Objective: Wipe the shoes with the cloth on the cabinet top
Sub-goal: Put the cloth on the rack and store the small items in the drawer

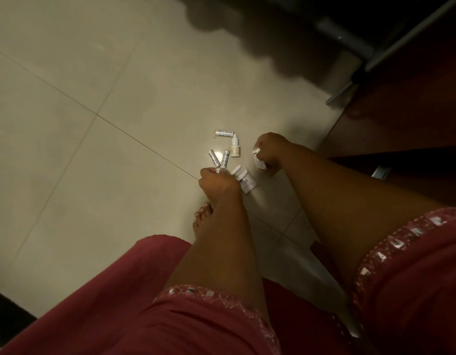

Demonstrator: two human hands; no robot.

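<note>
Down on the floor (93, 175), the left hand (218, 181) closes on small tubes (223, 160); the right hand (269, 149) grips a white packet (257, 160). A dropper bottle (235, 147) stands upright between them. Shoes and cloth are out of view.

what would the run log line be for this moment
scene: tiled floor | left hand: picking up small tubes | right hand: grip shut on white packet | dropper bottle: upright | shoes, cloth: not in view
</note>
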